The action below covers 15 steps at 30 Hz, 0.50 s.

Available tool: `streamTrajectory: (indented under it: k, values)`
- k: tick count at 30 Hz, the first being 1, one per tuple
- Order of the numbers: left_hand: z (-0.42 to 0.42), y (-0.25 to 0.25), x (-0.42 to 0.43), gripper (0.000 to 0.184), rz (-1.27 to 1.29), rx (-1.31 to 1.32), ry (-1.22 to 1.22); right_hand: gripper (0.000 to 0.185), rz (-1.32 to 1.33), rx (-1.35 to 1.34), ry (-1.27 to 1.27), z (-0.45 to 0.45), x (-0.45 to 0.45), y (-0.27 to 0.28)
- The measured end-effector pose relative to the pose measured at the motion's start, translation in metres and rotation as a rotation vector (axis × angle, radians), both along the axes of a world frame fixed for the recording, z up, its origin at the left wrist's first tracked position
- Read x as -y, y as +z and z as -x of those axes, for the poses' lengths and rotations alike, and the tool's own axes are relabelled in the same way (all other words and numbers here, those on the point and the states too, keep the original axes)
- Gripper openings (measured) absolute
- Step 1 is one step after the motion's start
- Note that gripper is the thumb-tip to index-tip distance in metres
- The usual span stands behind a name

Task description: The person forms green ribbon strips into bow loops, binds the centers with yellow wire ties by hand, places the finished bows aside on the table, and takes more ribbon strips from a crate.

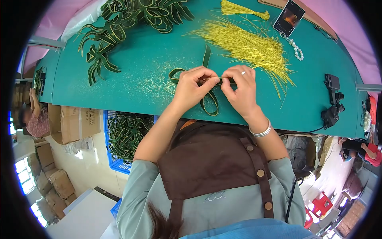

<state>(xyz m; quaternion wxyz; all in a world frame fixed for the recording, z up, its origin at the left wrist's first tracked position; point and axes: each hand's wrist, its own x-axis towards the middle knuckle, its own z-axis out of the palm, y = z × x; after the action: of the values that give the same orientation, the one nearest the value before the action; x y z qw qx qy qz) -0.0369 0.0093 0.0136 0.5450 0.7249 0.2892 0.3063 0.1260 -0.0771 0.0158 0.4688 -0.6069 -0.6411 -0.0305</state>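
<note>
Both hands meet over the green table (131,93) near its front edge. My left hand (195,87) is closed, thumb against the fingers, pinching a dark green, gold-edged ribbon bow (209,104). Loops of the bow show left of and below the fingers, and one tail (206,55) points up. My right hand (242,88), with a ring and a bracelet, is closed at the bow's middle on a thin gold wire. The fingers hide the bow's centre. Behind the right hand lies a pile of gold wires (248,46).
A heap of green bows (147,14) lies back left, with gold specks before it. A tied wire bundle (242,9), a phone (289,18) with beads and black devices (332,99) are at right. A blue crate (118,164) of bows stands below the table. Two other people are at the sides.
</note>
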Motion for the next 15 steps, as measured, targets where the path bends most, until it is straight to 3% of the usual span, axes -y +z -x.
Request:
streamTrajectory:
  k: [2, 4, 5, 8, 10, 11, 12, 14, 15]
  values:
    - [0.000, 0.005, 0.002, 0.012, -0.012, 0.000, 0.001, 0.014, 0.057, -0.076, 0.013, 0.000, -0.001, 0.002]
    - [0.003, 0.018, 0.007, 0.017, -0.496, 0.019, 0.125, 0.011, 0.112, -0.242, 0.051, 0.001, -0.001, 0.010]
    - [0.005, 0.019, 0.007, 0.017, -0.498, 0.021, 0.133, 0.011, 0.112, -0.238, 0.058, 0.001, 0.000, 0.013]
    - [0.016, 0.016, 0.014, 0.020, -0.892, -0.052, 0.415, 0.010, 0.115, -0.206, 0.092, 0.007, 0.002, 0.021]
    - [0.027, 0.010, 0.032, 0.020, -0.399, -0.360, 0.245, 0.010, 0.119, -0.201, 0.111, 0.013, 0.003, 0.024]
    - [0.029, 0.009, 0.032, 0.022, -0.080, -0.375, 0.140, 0.012, 0.120, -0.181, 0.126, 0.015, 0.005, 0.023]
    - [0.031, 0.010, 0.028, 0.022, -0.081, -0.373, 0.151, 0.012, 0.118, -0.178, 0.137, 0.019, 0.007, 0.023]
    - [0.035, 0.013, 0.017, 0.025, 0.848, -0.050, 0.036, 0.016, 0.030, -0.001, 0.170, 0.029, 0.012, 0.021]
    - [0.035, 0.020, 0.014, 0.018, 0.906, -0.049, 0.061, 0.020, 0.044, 0.061, 0.205, 0.033, 0.016, 0.018]
